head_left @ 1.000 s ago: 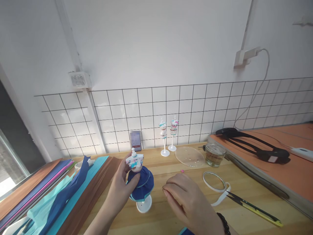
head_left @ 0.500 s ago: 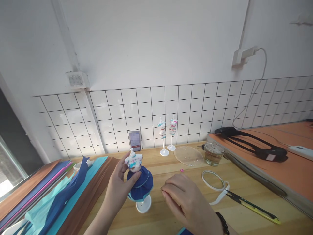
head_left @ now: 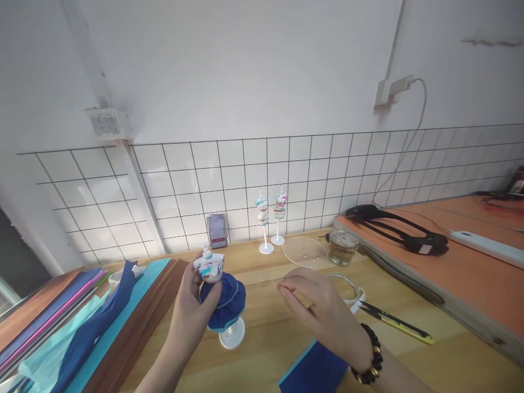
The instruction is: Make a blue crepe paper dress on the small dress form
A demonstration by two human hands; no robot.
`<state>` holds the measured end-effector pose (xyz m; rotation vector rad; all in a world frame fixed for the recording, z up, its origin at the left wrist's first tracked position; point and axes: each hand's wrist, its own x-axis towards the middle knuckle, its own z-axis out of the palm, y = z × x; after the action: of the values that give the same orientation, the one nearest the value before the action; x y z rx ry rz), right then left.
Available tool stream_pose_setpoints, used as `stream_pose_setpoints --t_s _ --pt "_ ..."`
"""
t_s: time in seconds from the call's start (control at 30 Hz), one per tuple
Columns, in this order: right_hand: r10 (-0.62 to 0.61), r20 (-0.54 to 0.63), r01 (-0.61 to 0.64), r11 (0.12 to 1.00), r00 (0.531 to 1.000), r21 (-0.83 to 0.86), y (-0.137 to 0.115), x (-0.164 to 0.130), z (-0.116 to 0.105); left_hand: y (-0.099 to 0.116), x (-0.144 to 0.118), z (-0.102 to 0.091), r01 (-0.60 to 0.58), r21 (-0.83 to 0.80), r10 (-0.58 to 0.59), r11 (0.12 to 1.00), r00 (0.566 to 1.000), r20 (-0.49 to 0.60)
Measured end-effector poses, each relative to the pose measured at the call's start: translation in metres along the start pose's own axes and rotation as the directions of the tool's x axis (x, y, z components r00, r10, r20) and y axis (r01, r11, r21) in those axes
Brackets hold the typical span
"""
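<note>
My left hand (head_left: 193, 308) is closed around a miniature dress form (head_left: 211, 269), white with turquoise and pink splashes. The form wears a dark blue skirt (head_left: 229, 307) with light-blue edging. It tilts slightly on its round white stand (head_left: 232, 337). To the right, my right hand (head_left: 321, 305) hovers over the tabletop, thumb and index finger pinched together. Whatever may be between those fingertips is too small to make out. Below that wrist lies a dark blue piece (head_left: 313, 368) with a light-blue edge, partly covered by the forearm.
Two more dress forms (head_left: 262, 218) stand at the back beside a clear round plate (head_left: 301, 252) with tiny pieces. A glass jar (head_left: 343, 248), a tape roll (head_left: 346, 286) and yellow-black scissors (head_left: 399, 323) lie rightward. Coloured sheets (head_left: 135, 316) cover the left side. A phone (head_left: 218, 232) leans on the wall.
The camera view has shifted toward the right. Relative to the table, my right hand is farther forward, baring more of the blue piece. My left hand keeps its hold on the dress form.
</note>
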<state>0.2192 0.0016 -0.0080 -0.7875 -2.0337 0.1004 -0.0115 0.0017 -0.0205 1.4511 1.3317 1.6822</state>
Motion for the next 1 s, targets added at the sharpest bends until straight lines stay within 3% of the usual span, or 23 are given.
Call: stream_pose_setpoints --t_s 0.1,0.2,0.3,0.43,0.57,0.67,1.0 --pt "0.147 0.071 -0.146 0.989 0.987 -0.006 0.006 -0.008 -0.011 0.000 0.000 0.000 0.001 0.044 -0.002 0.999 0.999 0.037" --pt "0.317 0.269 -0.306 0.948 0.909 -0.086 0.018 -0.025 -0.017 -0.001 0.001 0.001 -0.003 0.068 -0.001 0.998 0.999 0.055" --pt "0.359 0.434 -0.334 0.933 0.826 -0.137 0.034 -0.047 -0.015 -0.001 0.002 0.001 -0.008 0.059 0.005 0.998 0.999 0.046" --pt "0.375 0.552 -0.331 0.926 0.744 -0.182 0.052 -0.071 -0.007 -0.005 0.006 -0.003 -0.065 0.065 0.059 0.996 0.994 0.088" --pt "0.395 0.606 -0.335 0.917 0.691 -0.216 0.060 -0.080 0.000 -0.010 0.009 -0.008 -0.134 0.107 0.121 0.985 0.985 0.125" --pt "0.421 0.618 -0.356 0.905 0.664 -0.233 0.061 -0.080 0.002 -0.012 0.010 -0.009 -0.124 0.113 0.109 0.986 0.986 0.128" --pt "0.493 0.593 -0.469 0.858 0.637 -0.209 0.049 -0.082 -0.001 -0.001 0.007 -0.010 -0.002 0.076 -0.006 0.997 0.995 0.095"
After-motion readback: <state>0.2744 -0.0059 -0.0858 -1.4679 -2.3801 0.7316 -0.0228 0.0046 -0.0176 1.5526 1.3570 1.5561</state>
